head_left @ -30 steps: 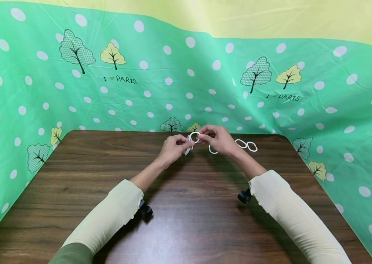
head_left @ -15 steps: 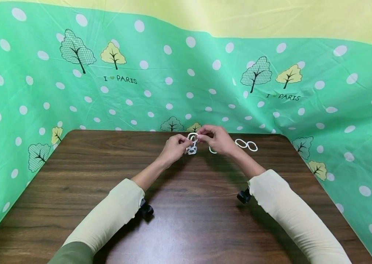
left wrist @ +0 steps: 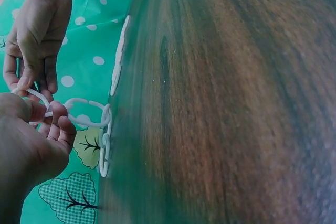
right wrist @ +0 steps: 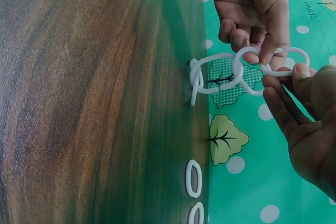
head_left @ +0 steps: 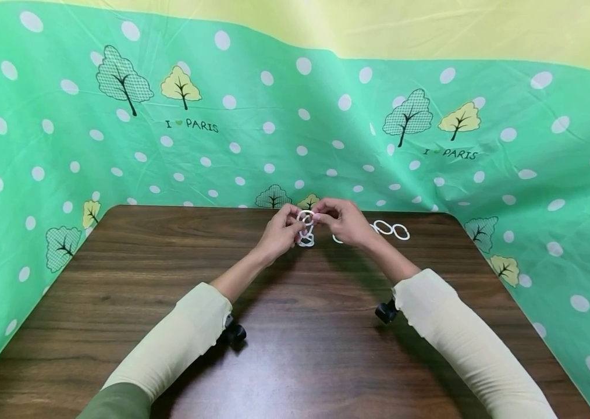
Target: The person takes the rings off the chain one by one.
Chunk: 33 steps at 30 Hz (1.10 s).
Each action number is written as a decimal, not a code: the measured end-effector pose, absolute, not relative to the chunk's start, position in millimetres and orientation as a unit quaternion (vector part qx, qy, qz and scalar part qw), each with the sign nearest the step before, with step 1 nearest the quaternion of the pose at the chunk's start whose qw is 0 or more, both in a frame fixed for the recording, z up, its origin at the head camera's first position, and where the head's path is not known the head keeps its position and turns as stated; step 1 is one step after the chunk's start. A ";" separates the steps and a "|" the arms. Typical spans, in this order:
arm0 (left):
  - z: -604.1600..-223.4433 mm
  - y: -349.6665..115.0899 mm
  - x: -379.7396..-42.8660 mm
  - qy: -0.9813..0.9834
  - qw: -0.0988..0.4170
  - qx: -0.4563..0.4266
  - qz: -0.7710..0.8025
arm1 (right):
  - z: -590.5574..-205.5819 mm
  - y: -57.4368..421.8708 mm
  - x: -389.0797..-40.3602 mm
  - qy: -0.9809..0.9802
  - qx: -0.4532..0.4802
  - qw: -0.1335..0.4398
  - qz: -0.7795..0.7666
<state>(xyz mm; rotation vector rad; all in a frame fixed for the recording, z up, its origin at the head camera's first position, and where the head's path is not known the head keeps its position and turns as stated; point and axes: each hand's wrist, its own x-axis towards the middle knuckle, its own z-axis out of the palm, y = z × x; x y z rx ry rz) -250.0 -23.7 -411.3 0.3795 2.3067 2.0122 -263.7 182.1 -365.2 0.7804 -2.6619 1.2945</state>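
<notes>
Chain [right wrist: 238,69] is white and hanging near the table's [head_left: 295,326] far edge, its low end seemingly lying on the wood. Left hand [head_left: 278,233] has it pinched up top, and the right hand [head_left: 344,222] pinches a ring [right wrist: 307,59] just beside those fingertips, can't tell if it's hooked on. Some loose rings [right wrist: 188,179] lie to the right.
</notes>
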 end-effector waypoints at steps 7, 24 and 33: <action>-411.3 -24.6 -248.3 0.756 0.031 0.135 0.640 | -367.5 180.7 -263.9 -0.867 0.254 0.049 0.427; -412.7 -31.6 -247.6 0.766 0.032 0.151 0.624 | -367.6 190.2 -268.6 -0.845 0.186 0.014 0.502; -414.0 -37.6 -249.5 0.775 0.001 0.100 0.624 | -369.0 201.4 -273.7 -0.870 0.138 0.009 0.473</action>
